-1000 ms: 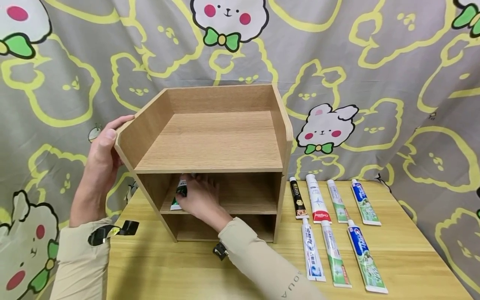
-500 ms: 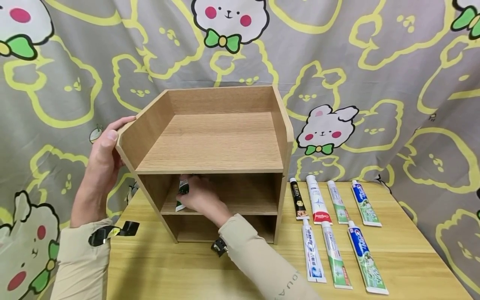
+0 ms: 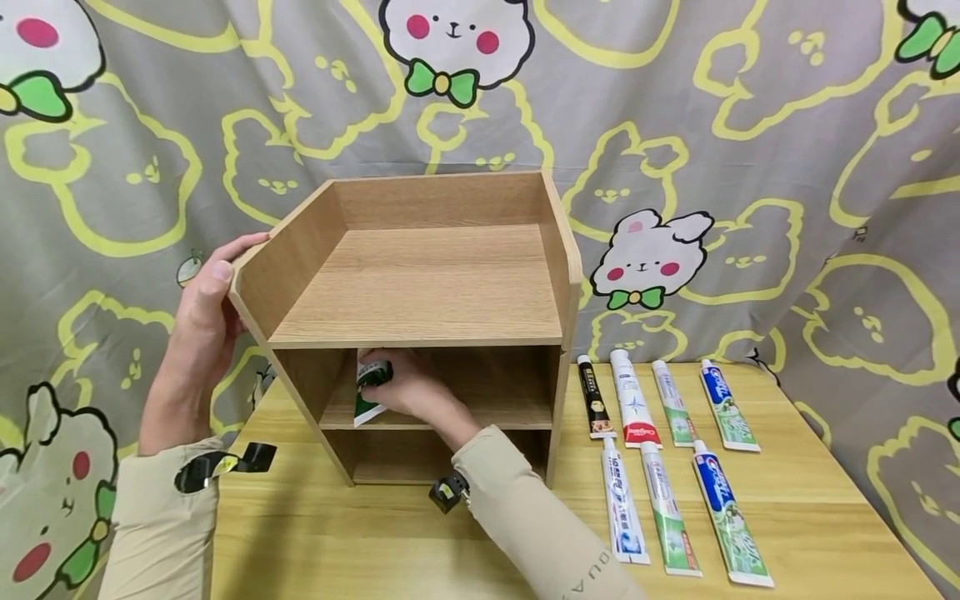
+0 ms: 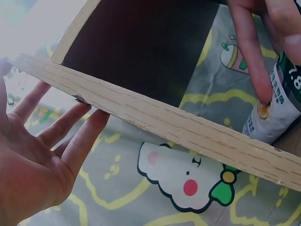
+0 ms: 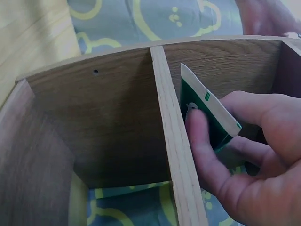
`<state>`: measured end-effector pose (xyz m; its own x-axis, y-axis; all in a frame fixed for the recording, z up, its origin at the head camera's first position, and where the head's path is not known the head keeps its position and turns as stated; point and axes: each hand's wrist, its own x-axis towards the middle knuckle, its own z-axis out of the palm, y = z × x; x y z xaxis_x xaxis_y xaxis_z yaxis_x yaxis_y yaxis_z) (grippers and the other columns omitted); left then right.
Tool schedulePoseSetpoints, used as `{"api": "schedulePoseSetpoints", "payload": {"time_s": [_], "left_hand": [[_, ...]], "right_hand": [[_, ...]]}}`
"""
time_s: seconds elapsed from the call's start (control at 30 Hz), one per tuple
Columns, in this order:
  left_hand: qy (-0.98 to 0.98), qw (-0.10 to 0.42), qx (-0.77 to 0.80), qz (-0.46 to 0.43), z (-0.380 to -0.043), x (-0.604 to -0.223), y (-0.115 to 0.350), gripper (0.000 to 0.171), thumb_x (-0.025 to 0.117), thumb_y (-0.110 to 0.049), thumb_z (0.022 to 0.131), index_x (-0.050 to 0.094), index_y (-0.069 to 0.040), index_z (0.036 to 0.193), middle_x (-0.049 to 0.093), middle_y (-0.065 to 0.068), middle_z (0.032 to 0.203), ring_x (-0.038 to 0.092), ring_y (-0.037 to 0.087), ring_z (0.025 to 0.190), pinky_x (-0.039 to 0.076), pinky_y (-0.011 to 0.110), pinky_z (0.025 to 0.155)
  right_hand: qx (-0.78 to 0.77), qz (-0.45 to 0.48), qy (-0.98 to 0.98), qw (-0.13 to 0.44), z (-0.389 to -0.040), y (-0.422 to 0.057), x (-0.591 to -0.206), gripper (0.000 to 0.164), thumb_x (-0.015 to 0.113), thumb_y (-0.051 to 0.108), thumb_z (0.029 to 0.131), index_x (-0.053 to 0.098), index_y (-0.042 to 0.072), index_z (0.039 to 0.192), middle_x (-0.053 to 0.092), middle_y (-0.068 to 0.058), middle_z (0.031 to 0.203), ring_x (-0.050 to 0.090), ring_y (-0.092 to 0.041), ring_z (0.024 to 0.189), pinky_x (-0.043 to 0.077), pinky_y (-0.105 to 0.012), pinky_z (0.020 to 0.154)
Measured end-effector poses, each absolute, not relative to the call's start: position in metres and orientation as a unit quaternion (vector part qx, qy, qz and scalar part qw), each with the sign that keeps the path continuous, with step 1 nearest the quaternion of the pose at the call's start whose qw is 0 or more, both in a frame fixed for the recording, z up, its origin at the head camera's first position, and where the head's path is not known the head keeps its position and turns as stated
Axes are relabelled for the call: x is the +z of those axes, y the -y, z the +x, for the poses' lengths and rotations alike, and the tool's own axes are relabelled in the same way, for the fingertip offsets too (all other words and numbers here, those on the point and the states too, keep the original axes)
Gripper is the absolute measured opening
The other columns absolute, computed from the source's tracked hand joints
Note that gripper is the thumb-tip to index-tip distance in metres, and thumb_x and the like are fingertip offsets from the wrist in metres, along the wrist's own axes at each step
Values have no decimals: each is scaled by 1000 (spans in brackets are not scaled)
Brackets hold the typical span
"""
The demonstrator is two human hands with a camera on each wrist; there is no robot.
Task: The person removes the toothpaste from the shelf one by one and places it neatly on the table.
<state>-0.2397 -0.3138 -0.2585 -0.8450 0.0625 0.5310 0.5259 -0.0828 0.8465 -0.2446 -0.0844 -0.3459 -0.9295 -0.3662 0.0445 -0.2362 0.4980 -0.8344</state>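
Observation:
A small wooden shelf unit [image 3: 420, 283] stands on the table. My left hand [image 3: 202, 325] rests against its upper left side panel; in the left wrist view the fairly straight fingers [image 4: 89, 136] touch the panel's outer side. Inside the middle compartment, at its left end, my right hand [image 3: 408, 385] pinches a green and white toothpaste tube [image 3: 369, 398]. The tube's flat crimped end [image 5: 209, 99] faces outward and tilts beside the shelf board [image 5: 171, 122] in the right wrist view. Part of the tube is hidden by the hand and the top board.
Several toothpaste tubes lie in two rows on the table right of the shelf, among them a black one [image 3: 595, 396], a red and white one [image 3: 634, 400] and a blue and green one [image 3: 729, 512]. A patterned curtain [image 3: 675, 125] hangs close behind.
The right hand has turned the green and white tube, which now stands more on edge and slightly further right. The left hand stays on the side panel.

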Motion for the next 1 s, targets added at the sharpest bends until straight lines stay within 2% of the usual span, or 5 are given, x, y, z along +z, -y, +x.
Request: {"api": "schedulePoseSetpoints", "payload": {"time_s": [0.23,0.43,0.7,0.83,1.0], "left_hand": [[659,165,-699,-225,-239,-258,314,58,57,-38,97,54,-11,148,47,18,133,54,30,101,56,31,66],[663,164,-696,-222,-237,-258,314,58,57,-39,97,54,-12,149,47,17,134,53,30,103,55,31,68],[664,157,-697,-221,-240,-257,311,58,57,-40,97,54,-13,148,48,18,133,55,30,101,56,31,66],[665,152,-697,-221,-241,-257,311,58,57,-40,98,54,-13,148,48,17,133,56,29,100,56,31,66],[663,148,-696,-232,-239,-258,315,57,57,-40,98,54,-13,148,48,15,134,56,28,102,56,31,67]], "right_hand": [[-585,-164,-788,103,-238,78,-352,41,71,3,88,71,7,129,65,-11,102,65,-17,71,58,-27,58],[-606,-150,-776,96,-230,72,-357,42,71,5,88,72,11,129,66,-6,92,66,-15,68,57,-26,58],[-664,-165,-722,101,-222,61,-366,44,73,2,88,70,6,131,64,-8,94,63,-14,73,56,-24,63],[-690,-176,-693,112,-216,58,-372,44,73,-2,88,69,4,132,68,-9,95,66,-14,75,59,-27,66],[-702,-192,-678,102,-206,58,-379,47,75,-2,87,69,7,133,70,-8,102,68,-13,77,56,-26,64]]}}
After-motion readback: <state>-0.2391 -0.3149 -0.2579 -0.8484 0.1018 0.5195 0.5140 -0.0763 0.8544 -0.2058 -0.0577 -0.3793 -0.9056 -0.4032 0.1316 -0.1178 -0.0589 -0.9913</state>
